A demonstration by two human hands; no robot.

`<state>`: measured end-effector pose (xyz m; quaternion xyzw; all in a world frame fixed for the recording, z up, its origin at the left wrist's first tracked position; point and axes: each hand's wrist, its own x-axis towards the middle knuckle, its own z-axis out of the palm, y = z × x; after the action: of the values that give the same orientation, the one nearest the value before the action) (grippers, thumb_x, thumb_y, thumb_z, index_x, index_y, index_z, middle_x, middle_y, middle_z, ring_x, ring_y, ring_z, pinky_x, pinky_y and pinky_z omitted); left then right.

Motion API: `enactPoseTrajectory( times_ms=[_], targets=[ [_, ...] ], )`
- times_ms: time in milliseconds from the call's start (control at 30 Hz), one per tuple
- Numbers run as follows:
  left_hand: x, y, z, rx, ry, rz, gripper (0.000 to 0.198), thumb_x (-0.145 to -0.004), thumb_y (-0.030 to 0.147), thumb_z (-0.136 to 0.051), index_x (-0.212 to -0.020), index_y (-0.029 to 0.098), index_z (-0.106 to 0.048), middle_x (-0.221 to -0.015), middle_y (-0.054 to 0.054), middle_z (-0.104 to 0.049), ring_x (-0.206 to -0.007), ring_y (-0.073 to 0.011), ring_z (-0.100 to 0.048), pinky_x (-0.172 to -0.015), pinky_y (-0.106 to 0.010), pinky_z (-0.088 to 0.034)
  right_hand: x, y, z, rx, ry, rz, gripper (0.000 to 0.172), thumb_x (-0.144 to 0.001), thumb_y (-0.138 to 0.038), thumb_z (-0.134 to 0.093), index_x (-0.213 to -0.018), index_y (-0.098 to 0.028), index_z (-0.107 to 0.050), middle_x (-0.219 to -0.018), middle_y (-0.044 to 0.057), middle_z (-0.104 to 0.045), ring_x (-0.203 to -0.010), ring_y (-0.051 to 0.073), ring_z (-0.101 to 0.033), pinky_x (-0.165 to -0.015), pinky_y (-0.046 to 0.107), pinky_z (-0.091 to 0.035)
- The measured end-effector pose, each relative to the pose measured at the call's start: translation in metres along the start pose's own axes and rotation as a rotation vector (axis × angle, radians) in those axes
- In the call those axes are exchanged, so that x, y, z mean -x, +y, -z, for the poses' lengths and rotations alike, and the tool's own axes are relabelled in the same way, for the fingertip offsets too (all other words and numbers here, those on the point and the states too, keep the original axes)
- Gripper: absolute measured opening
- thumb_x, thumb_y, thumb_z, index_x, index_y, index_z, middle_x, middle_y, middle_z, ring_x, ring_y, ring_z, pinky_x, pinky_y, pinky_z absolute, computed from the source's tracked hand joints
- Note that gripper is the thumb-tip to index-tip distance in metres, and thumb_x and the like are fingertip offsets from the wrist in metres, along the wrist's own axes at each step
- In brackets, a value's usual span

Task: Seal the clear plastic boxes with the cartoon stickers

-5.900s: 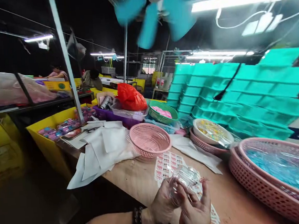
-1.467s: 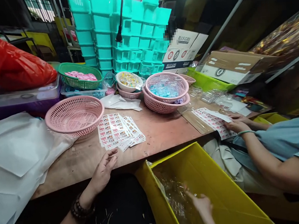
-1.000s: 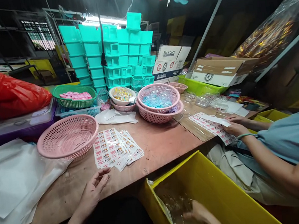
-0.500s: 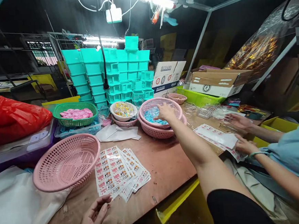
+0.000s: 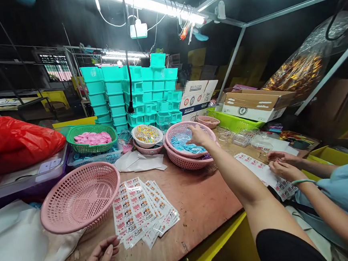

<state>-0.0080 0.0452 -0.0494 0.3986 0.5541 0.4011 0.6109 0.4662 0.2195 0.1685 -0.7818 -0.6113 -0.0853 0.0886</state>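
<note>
My right hand [image 5: 199, 136] reaches over a pink round basket [image 5: 188, 125] with its fingers apart, holding nothing that I can see. Inside that basket lie small blue packets [image 5: 182, 142]; a second pink basket [image 5: 185, 161] sits beneath it. Loosely curled, my left hand [image 5: 100, 260] is near the table's front edge with nothing visible in it. Just beyond its fingertips are overlapping sheets of stickers [image 5: 138, 213] with cartoon animals and pink print. An oval pink basket [image 5: 83, 198] stands behind my left hand, with only its bare perforated bottom showing.
A co-worker's hands [image 5: 280, 164] work over sticker sheets at right. A green basket [image 5: 92, 141] holds pink pieces; a white bowl [image 5: 147, 134] holds yellow wrapped pieces. Turquoise bins [image 5: 140, 89] stack behind. White paper [image 5: 140, 162] lies mid-table. A yellow bin [image 5: 222, 243] sits below the edge.
The view has shifted, so the scene sits lower. My right hand stays over the blue packets, its fingers apart. The co-worker's two hands have come together.
</note>
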Motion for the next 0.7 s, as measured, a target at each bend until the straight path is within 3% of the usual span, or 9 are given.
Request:
enactPoseTrajectory(
  times_ms=[133,233,333,400,500,567,633,700],
  targets=[
    [0.001,0.019,-0.037,0.098,-0.072,-0.119,0.059,-0.063,0.064,-0.081,-0.103,0.02,-0.075,-0.104,-0.012,-0.077,-0.093,-0.0308,-0.072,-0.082,-0.039,-0.059,0.023,-0.013,0.029,-0.053,0.134,0.049,0.077,-0.075,-0.028,-0.082,-0.143,-0.019,-0.045,-0.13,0.017,-0.049,-0.115,0.032,-0.06,-0.098,0.041,-0.049],
    [0.001,0.038,-0.076,0.318,-0.256,-0.086,0.062,-0.073,0.055,-0.077,-0.126,0.025,-0.065,-0.124,-0.012,-0.069,-0.098,-0.0257,-0.071,-0.088,-0.038,-0.056,0.063,-0.051,0.034,-0.238,0.24,0.288,0.076,-0.072,-0.029,-0.083,-0.139,-0.022,-0.049,-0.123,0.014,-0.052,-0.111,0.032,-0.06,-0.097,0.044,-0.051],
    [-0.007,0.059,-0.11,0.56,-0.443,0.008,0.075,-0.072,0.057,-0.077,-0.137,0.028,-0.055,-0.143,-0.013,-0.056,-0.113,-0.0281,-0.067,-0.099,-0.043,-0.051,0.121,-0.099,0.015,-0.447,0.139,0.603,0.074,-0.072,-0.031,-0.084,-0.138,-0.025,-0.05,-0.117,0.012,-0.055,-0.107,0.03,-0.061,-0.092,0.043,-0.054],
    [-0.017,0.068,-0.119,0.647,-0.434,-0.011,0.075,-0.074,0.063,-0.072,-0.137,0.028,-0.053,-0.145,-0.013,-0.053,-0.116,-0.0287,-0.065,-0.096,-0.044,-0.053,0.16,-0.125,-0.005,-0.523,-0.007,0.781,0.07,-0.077,-0.028,-0.08,-0.139,-0.027,-0.049,-0.114,0.011,-0.055,-0.102,0.027,-0.062,-0.088,0.04,-0.056],
    [-0.025,0.068,-0.109,0.654,-0.367,-0.076,0.068,-0.079,0.058,-0.07,-0.136,0.027,-0.052,-0.141,-0.013,-0.056,-0.119,-0.0293,-0.063,-0.092,-0.042,-0.054,0.2,-0.146,-0.033,-0.538,-0.186,0.975,0.066,-0.081,-0.014,-0.071,-0.142,-0.026,-0.048,-0.111,0.011,-0.057,-0.095,0.024,-0.062,-0.082,0.038,-0.057],
    [-0.025,0.06,-0.093,0.588,-0.351,-0.068,0.067,-0.075,0.051,-0.078,-0.133,0.027,-0.054,-0.136,-0.012,-0.06,-0.115,-0.0282,-0.065,-0.092,-0.04,-0.054,0.209,-0.151,-0.046,-0.582,-0.297,1.012,0.071,-0.078,-0.009,-0.071,-0.143,-0.025,-0.048,-0.111,0.011,-0.057,-0.093,0.022,-0.062,-0.082,0.037,-0.057],
    [-0.022,0.049,-0.075,0.523,-0.334,-0.066,0.069,-0.07,0.046,-0.085,-0.129,0.027,-0.056,-0.134,-0.011,-0.061,-0.112,-0.0264,-0.066,-0.095,-0.04,-0.051,0.205,-0.152,-0.054,-0.701,-0.426,0.929,0.073,-0.074,-0.014,-0.077,-0.141,-0.024,-0.05,-0.109,0.009,-0.058,-0.088,0.019,-0.061,-0.081,0.036,-0.057],
    [-0.019,0.038,-0.061,0.487,-0.266,-0.118,0.073,-0.063,0.044,-0.09,-0.125,0.025,-0.057,-0.132,-0.012,-0.063,-0.113,-0.0249,-0.066,-0.099,-0.039,-0.049,0.19,-0.154,-0.058,-0.847,-0.56,0.733,0.07,-0.07,-0.027,-0.083,-0.133,-0.02,-0.055,-0.098,0.005,-0.06,-0.079,0.016,-0.06,-0.074,0.033,-0.057]
  ],
)
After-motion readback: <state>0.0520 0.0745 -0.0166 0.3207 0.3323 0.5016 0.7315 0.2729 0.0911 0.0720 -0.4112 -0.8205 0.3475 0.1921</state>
